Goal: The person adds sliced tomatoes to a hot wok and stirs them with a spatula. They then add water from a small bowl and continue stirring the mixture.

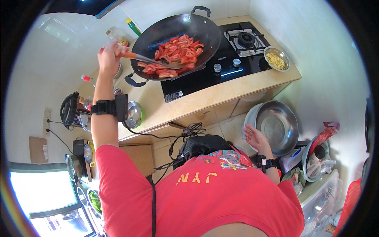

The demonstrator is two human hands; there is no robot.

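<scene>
My left hand (110, 56) grips the orange handle of a metal wok spatula (145, 58) over the left side of the stove. The spatula's blade (175, 65) lies among cut tomato wedges (180, 50) in a large black two-handled wok (207, 32). The wok sits on the left of a black glass gas hob (201, 75). My right hand (255, 137) holds nothing, its fingers loosely apart, low at my side. In the picture it overlaps the edge of a large stainless steel basin (276, 127); whether it touches cannot be told.
A steel bowl (276, 58) of yellow food resembling scrambled egg stands by the right burner (246, 40). Left of the wok are an oil bottle (118, 38), a steel bowl (133, 114) and an electric pressure cooker (71, 109). A black cable (154, 137) runs from my left wrist strap.
</scene>
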